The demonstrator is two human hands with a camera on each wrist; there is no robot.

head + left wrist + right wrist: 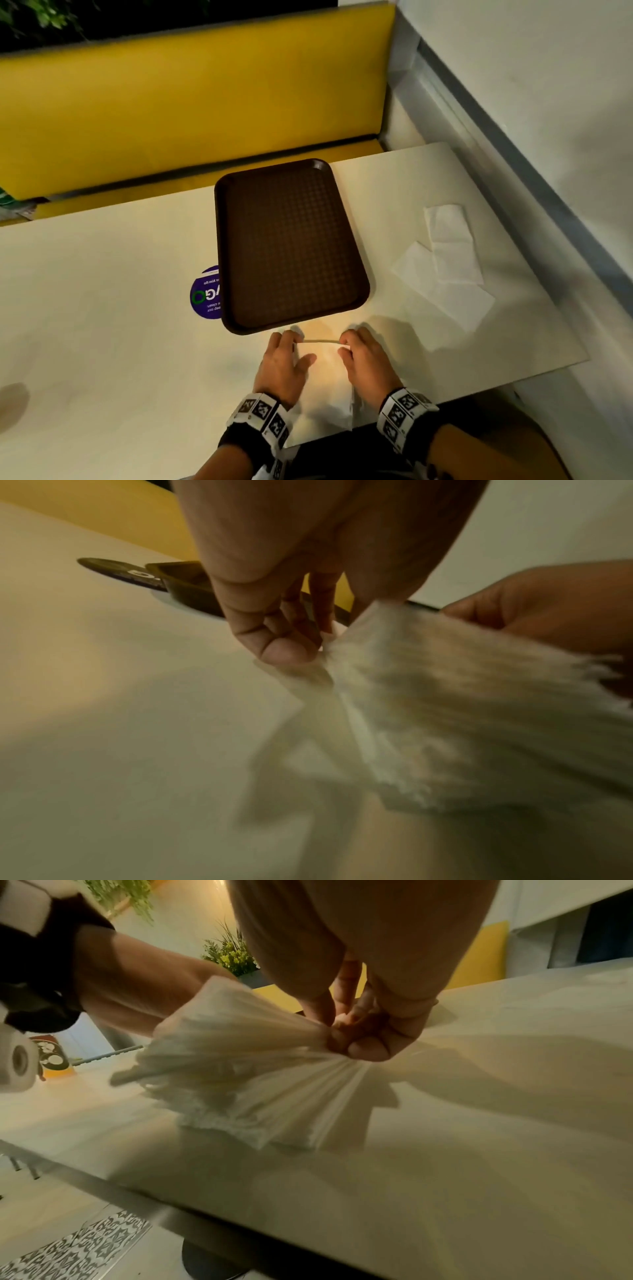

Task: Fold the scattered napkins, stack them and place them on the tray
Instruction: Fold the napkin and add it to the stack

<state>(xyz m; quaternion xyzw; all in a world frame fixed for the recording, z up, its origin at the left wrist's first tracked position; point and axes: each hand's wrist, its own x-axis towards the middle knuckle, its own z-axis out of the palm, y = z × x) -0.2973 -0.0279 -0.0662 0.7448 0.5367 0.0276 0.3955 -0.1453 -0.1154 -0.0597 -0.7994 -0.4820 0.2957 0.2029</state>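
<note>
While both raised, left hand [286, 359], right hand [364, 356] pinch napkin [322, 377] corners

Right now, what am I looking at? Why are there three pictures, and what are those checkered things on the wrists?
No machine here: a person is folding napkins with bare hands. The big picture comes from a camera on their head, looking down. The other two come from cameras strapped to each wrist, looking along the fingers; the checkered wristbands sit right there.

On the cream table lies a dark brown tray with nothing on it, partly covering a round purple sticker. Two white napkins lie to the right, overlapping.

The left hand and right hand each pinch one end of a third napkin, lifting its far edge. It looks streaky because it is blurred.
</note>
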